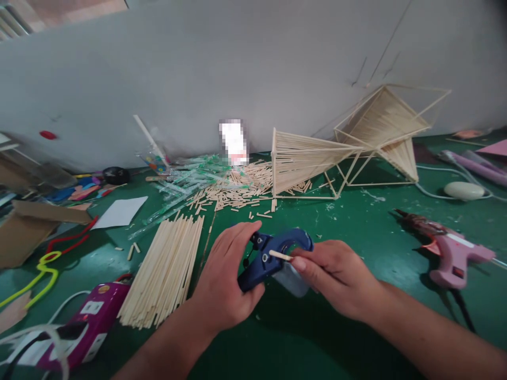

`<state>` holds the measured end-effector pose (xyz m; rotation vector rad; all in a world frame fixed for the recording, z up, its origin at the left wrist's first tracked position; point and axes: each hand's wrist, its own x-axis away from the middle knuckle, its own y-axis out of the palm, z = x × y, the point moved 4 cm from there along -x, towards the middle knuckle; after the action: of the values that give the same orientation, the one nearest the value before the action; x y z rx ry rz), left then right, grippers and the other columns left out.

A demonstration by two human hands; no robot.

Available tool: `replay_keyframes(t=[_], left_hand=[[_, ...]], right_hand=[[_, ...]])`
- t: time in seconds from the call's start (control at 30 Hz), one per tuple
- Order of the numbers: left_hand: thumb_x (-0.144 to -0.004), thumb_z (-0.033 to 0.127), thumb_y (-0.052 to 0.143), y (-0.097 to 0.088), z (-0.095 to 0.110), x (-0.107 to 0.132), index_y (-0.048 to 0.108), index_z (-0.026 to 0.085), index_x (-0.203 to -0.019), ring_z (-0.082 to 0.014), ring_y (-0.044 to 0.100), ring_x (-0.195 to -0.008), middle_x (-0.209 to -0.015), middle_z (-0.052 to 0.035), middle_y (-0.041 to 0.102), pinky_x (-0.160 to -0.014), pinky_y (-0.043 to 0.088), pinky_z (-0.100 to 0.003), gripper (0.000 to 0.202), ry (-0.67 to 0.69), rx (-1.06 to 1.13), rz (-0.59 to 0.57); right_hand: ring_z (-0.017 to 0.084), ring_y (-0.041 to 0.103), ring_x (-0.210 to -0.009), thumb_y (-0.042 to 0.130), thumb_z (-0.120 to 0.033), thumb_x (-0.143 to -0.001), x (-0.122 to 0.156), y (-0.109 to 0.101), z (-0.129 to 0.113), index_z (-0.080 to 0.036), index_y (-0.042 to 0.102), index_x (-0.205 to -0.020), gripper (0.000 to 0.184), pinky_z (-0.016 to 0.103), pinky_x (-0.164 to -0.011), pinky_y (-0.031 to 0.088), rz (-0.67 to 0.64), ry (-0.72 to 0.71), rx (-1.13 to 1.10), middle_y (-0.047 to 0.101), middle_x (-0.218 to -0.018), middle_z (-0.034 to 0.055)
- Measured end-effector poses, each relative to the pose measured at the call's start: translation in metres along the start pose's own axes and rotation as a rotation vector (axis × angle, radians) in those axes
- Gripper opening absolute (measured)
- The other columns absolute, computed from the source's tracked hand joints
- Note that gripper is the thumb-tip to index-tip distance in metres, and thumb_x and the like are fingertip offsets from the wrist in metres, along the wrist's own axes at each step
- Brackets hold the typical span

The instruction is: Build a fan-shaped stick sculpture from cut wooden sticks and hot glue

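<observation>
My left hand (227, 272) is wrapped round the handle of a dark blue pipe cutter (259, 264), whose hooked jaw points to the right. Between the thumb and fingers of my right hand (336, 274) is a short wooden stick (279, 255). The stick's free end lies across the cutter's body, just below the jaw. A pale, see-through piece (293, 281) shows under the cutter; what it is I cannot tell. Left of my left hand lies a bundle of long wooden sticks (164, 269).
Short cut sticks (233, 192) and clear plastic wrappers (178, 184) are heaped by the wall. A twisted stick frame (309, 163) stands behind. On the green table (356, 232) are a pink glue gun (455, 256), a magenta power strip (87, 322) and white paper (120, 212).
</observation>
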<state>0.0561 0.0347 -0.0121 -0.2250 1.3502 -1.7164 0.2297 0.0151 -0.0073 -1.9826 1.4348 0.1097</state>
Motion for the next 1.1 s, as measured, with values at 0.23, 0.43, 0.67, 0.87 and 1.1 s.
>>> replay_keyframes(t=[0.23,0.43,0.67,0.87,1.1], left_hand=[[-0.077,0.019,0.056,-0.006,-0.026,-0.004,0.032,0.018,-0.136,-0.0281,0.041,-0.126,-0.134,-0.0118,0.045,-0.107,0.033,-0.047,0.064,-0.14,-0.146,0.133],[-0.08,0.035,0.058,0.009,-0.024,-0.001,0.034,0.019,-0.135,-0.0271,0.045,-0.12,-0.131,-0.0114,0.048,-0.102,0.038,-0.045,0.062,-0.117,-0.165,-0.066],[-0.072,0.043,0.067,0.02,-0.015,0.0,0.044,0.018,-0.13,-0.0307,0.047,-0.113,-0.121,-0.0112,0.054,-0.102,0.033,-0.052,0.068,-0.086,-0.238,-0.253],[-0.067,0.046,0.07,0.031,-0.016,-0.003,0.045,0.019,-0.129,-0.03,0.046,-0.118,-0.123,-0.0111,0.053,-0.109,0.022,-0.052,0.072,-0.069,-0.244,-0.288],[-0.072,0.052,0.066,0.017,-0.006,-0.01,0.048,0.016,-0.121,-0.0289,0.048,-0.115,-0.122,-0.0121,0.056,-0.106,0.024,-0.052,0.063,0.008,-0.161,-0.134]], right_hand=[[0.007,0.045,-0.046,0.048,-0.021,-0.09,0.007,-0.018,0.003,-0.016,0.06,-0.081,0.016,0.02,-0.046,0.032,0.41,0.025,0.342,0.049,-0.053,-0.0048],[0.01,0.05,-0.053,0.049,-0.024,-0.089,0.004,-0.013,0.013,-0.016,0.06,-0.075,0.019,0.023,-0.052,0.034,0.324,0.012,0.522,0.055,-0.059,-0.0015],[0.012,0.048,-0.054,0.048,-0.024,-0.089,0.004,-0.008,0.007,-0.015,0.062,-0.074,0.022,0.027,-0.053,0.031,0.269,-0.021,0.655,0.054,-0.059,-0.0003],[0.014,0.05,-0.057,0.043,-0.026,-0.091,0.002,0.006,0.013,-0.016,0.06,-0.072,0.028,0.029,-0.054,0.029,0.104,-0.009,0.691,0.056,-0.061,0.0007],[0.014,0.053,-0.058,0.035,-0.027,-0.096,0.002,0.017,0.02,-0.018,0.06,-0.073,0.035,0.03,-0.056,0.029,-0.003,-0.015,0.686,0.06,-0.064,0.0001]])
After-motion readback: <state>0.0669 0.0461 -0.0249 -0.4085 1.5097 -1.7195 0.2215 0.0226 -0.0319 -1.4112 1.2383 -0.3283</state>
